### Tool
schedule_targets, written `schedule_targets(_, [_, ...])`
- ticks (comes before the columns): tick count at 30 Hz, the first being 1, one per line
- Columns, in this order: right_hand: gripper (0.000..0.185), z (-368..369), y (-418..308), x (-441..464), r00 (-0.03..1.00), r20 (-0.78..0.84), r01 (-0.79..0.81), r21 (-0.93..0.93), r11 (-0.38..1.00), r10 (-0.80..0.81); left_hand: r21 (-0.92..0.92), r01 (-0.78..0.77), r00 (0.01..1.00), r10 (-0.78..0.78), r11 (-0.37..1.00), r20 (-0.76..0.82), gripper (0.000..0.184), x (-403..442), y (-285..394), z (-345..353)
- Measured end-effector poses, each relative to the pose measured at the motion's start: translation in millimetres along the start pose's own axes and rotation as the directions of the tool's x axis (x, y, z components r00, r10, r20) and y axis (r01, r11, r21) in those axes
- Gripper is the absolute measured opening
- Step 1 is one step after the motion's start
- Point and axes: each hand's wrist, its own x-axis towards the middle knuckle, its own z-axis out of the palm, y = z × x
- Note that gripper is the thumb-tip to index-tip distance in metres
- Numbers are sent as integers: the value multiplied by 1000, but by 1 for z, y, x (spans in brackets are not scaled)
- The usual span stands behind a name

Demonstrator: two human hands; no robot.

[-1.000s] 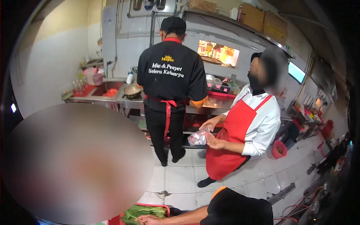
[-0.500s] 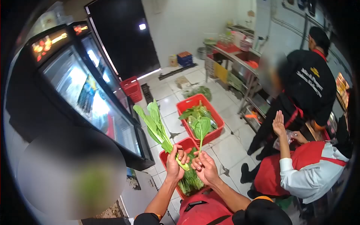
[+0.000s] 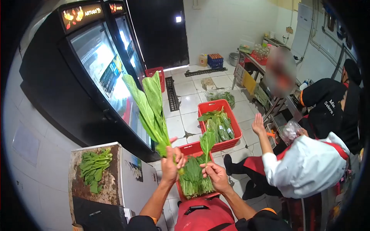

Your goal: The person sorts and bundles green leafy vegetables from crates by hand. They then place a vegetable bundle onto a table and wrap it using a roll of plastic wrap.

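My left hand (image 3: 172,163) is wrapped round the stems of a bunch of leafy greens (image 3: 151,111), whose broad leaves point up and away. In my right hand (image 3: 216,176), a single leaf (image 3: 207,143) is pinched by its thin stalk and stands upright. Below both hands is a red crate (image 3: 182,188) holding more greens (image 3: 194,175), with stems towards me. Beyond it, touching or close to it, stands a second red crate (image 3: 236,119) with leafy and bagged vegetables (image 3: 219,125).
Greens (image 3: 94,167) lie on a worn white cabinet (image 3: 120,165) at left. Glass-door fridges (image 3: 96,65) stand behind it. Two people, one in a white shirt (image 3: 304,165) and one in black (image 3: 323,96), are at right beside a metal table (image 3: 250,57). A plastic bag of greens (image 3: 221,96) sits on the floor.
The view has swung left, bringing the cabinet with its greens into clear sight. Both hands keep their hold, and the bunch appears larger and higher. The person in white has leaned forward.
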Motion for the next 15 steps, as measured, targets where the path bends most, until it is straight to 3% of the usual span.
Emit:
schedule_targets(2, [18,0,-1,-3,1000,-14,-9,-75,997,8,17,-32,998,33,999,-50,47,-11,11,-17])
schedule_targets(3, [15,-2,-1,-3,987,-6,149,-353,924,-161,106,-53,993,64,993,-104,43,-18,16,-28])
schedule_targets(4, [13,-6,0,1,945,56,290,-597,748,-322,120,-31,985,50,992,-164,38,-25,17,-48])
schedule_targets(5, [13,-11,2,7,906,86,361,-669,650,-415,113,-45,975,68,993,-211,32,-33,24,-54])
schedule_targets(6, [13,-17,0,14,908,91,358,-672,648,-408,132,-24,962,59,991,-267,33,-41,29,-66])
schedule_targets(8, [16,-25,-6,32,789,260,539,-727,425,-556,263,-6,979,59,965,-196,36,-65,42,-87])
schedule_targets(9, [17,-26,-10,37,800,277,534,-733,421,-533,280,-22,967,92,960,-239,36,-74,43,-92])
schedule_targets(12, [13,-20,0,53,830,326,526,-727,441,-452,271,190,905,-62,944,-420,37,-118,32,-111])
schedule_targets(13, [11,-11,1,62,790,354,586,-676,446,-501,386,165,946,-35,908,-324,36,-129,16,-129])
schedule_targets(15, [10,19,4,66,794,335,597,-589,545,-507,300,264,889,-110,917,-444,32,-159,-11,-137])
